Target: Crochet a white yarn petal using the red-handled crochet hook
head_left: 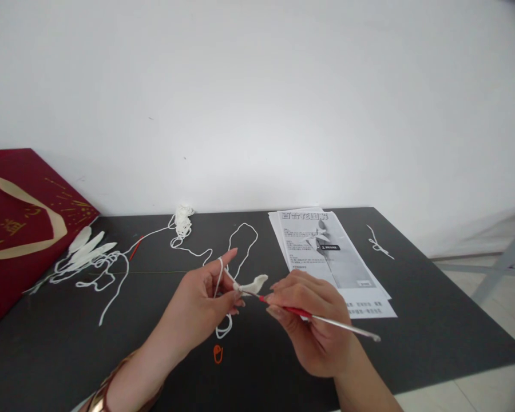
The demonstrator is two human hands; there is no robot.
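Between thumb and fingers, my left hand (210, 306) pinches a small white crochet piece (254, 285), which curls out to the right. White yarn (220, 273) loops over the raised left index finger and hangs below the hand. My right hand (311, 320) grips a crochet hook (347, 327) with a red handle and silver ends, held much like a pen. The hook's left tip meets the crochet piece at my left fingertips; whether it is through a stitch is too small to tell. An orange stitch marker (218, 354) lies on the table below my left hand.
On the black table (249, 377), a white yarn bundle (182, 220) lies near the wall. Several white crocheted petals (88, 252) with loose tails and a red stick (136, 248) lie left, beside a red bag (21, 229). Printed sheets (347, 252) and a yarn scrap (378, 246) lie right.
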